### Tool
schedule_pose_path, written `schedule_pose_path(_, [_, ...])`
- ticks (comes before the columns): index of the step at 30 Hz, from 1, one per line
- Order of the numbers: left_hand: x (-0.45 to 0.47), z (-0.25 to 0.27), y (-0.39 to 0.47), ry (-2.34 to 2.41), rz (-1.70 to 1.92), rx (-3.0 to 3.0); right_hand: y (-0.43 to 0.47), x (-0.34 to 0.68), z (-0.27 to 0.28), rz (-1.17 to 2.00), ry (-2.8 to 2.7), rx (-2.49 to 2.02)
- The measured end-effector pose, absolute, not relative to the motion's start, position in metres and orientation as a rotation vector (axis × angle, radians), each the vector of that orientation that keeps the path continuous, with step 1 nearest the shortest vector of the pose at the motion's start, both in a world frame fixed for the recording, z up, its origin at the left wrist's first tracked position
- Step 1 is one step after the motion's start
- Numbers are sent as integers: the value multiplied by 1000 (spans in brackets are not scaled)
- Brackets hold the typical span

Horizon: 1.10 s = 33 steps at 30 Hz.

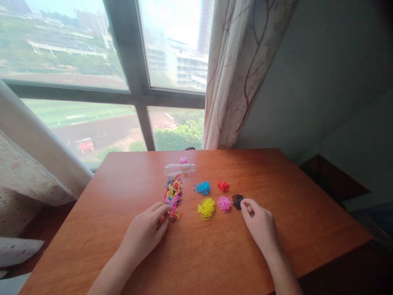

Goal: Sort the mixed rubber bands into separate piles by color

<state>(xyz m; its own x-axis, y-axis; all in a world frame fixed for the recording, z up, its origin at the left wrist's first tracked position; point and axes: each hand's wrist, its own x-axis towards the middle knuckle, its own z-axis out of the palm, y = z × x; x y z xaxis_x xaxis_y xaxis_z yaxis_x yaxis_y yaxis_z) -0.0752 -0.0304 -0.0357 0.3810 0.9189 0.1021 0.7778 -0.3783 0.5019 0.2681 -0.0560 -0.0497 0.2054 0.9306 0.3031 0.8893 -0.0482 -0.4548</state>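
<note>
Small rubber bands lie in piles on the table. My left hand (pixel 150 225) is at the near end of a long mixed-colour pile of rubber bands (pixel 173 189), fingertips touching it, thumb apart from the fingers. My right hand (pixel 259 221) is closed in a pinch at the edge of the black rubber bands (pixel 237 201); its fingertips partly cover that pile. Between my hands sit the yellow rubber bands (pixel 206 208), the pink rubber bands (pixel 224 203), the blue rubber bands (pixel 202 188) and the red rubber bands (pixel 223 186).
A clear plastic container (pixel 179 169) lies beyond the mixed pile, with a pink-purple item (pixel 184 160) behind it. The wooden table (pixel 208 258) reaches to a window (pixel 141 96). Curtains (pixel 229 73) hang at both sides of it.
</note>
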Motion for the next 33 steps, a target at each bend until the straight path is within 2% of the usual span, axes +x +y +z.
schedule_pose_path(18, [-71,-33,-34,1452,283,2296,-78,153,-49,462,-1951,-1604])
schedule_pose_path(33, [-74,-31,-31,1424,436,2152,-81,136,-56,514,-2012,-1586])
